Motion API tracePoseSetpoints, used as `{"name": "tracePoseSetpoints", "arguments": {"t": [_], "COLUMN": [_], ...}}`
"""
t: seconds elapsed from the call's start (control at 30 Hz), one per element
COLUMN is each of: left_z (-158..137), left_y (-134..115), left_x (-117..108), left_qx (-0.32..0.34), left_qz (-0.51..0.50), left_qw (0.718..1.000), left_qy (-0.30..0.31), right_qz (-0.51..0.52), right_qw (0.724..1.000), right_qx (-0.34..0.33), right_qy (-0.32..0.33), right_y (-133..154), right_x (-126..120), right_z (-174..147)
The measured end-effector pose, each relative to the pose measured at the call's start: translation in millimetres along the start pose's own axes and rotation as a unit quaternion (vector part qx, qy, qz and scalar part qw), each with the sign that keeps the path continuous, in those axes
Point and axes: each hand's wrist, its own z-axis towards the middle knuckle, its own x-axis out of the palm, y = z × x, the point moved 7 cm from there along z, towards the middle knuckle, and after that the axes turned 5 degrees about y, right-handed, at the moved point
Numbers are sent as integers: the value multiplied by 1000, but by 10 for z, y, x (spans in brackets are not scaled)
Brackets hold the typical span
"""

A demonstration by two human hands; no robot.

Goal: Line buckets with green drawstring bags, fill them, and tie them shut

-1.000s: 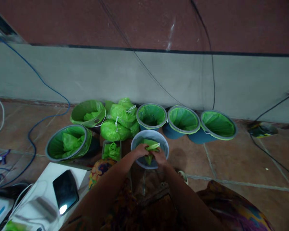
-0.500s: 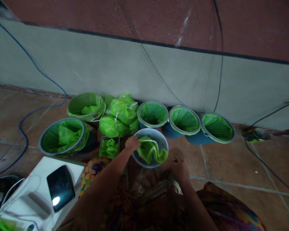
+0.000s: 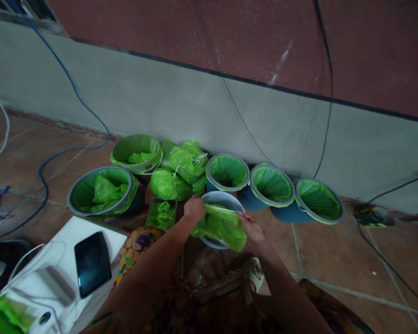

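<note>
A green plastic bag [image 3: 223, 226] is stretched between my two hands, above a pale grey bucket [image 3: 237, 200]. My left hand [image 3: 194, 210] is closed on the bag's left upper corner. At the right end of its top edge, my right hand [image 3: 251, 227] grips it too. The bag hangs loosely and covers much of the bucket's opening. Just left of my left hand, a small square bin [image 3: 161, 215] holds crumpled green plastic. Behind it sit several full green bags tied with white string [image 3: 188, 162].
Three blue buckets lined with green bags [image 3: 227, 171] stand along the wall to the right. Two more lined bins [image 3: 102, 191] are on the left. A white table [image 3: 61, 250] at front left carries a black phone [image 3: 92, 264]. Blue cable [image 3: 43, 174] crosses the tiled floor.
My right hand has come up to the bucket and taken hold of the bag's right side. The bag has been raised and spread out between both hands. The view has shifted slightly.
</note>
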Motion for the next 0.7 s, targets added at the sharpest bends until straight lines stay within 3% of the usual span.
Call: {"name": "tracePoseSetpoints", "arguments": {"t": [0.07, 0.13, 0.23, 0.33, 0.43, 0.57, 0.7], "left_z": [-7, 4, 35, 53, 45, 14, -50], "left_y": [13, 35, 68, 48, -37, -203, -380], "left_x": [-11, -21, -36, -24, -11, -11, -12], "left_qx": [6, 1, -12, 1, 35, 79, 130], "left_qz": [4, 0, -2, -5, -3, 13, 27], "left_qw": [1000, 1000, 1000, 1000, 999, 997, 991], "left_qy": [-4, -5, -4, 11, 21, 19, 7], "right_qz": [92, 120, 11, -174, -278, -331, -408], "right_qw": [996, 992, 998, 984, 960, 935, 905], "right_qx": [19, 34, 53, 43, -24, -127, -116], "right_qy": [-3, -17, -45, -22, -19, 11, 39], "right_y": [-25, -72, -221, -309, -119, 429, 717], "right_x": [-175, -355, -582, -595, -412, 82, 439], "right_z": [-90, -175, -250, -242, -202, -129, -13]}}
